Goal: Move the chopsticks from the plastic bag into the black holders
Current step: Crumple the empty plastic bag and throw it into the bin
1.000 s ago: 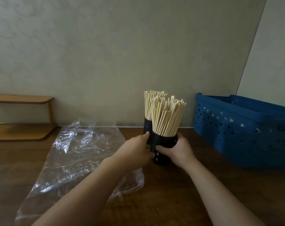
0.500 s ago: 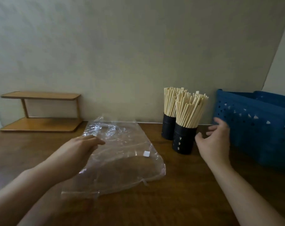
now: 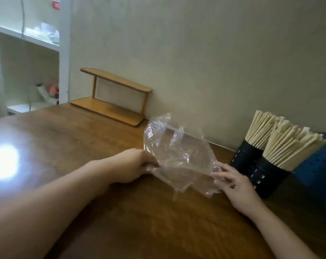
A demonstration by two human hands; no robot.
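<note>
2 hands meet at frame centre on the plastic bag, left hand pinching its left edge, right hand fingers loosely spread touching its right edge, while chopsticks stand upright in 2 black holders just right, nearer the right hand.

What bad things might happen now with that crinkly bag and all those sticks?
1. The right hand touching the plastic bag is close to the near black holder; a bump might tip it and spill its chopsticks.
2. The chopsticks fan out and lean, so the packed holders may be top-heavy.
3. The left hand pinches only the bag's edge; the thin plastic might slip or tear.
</note>
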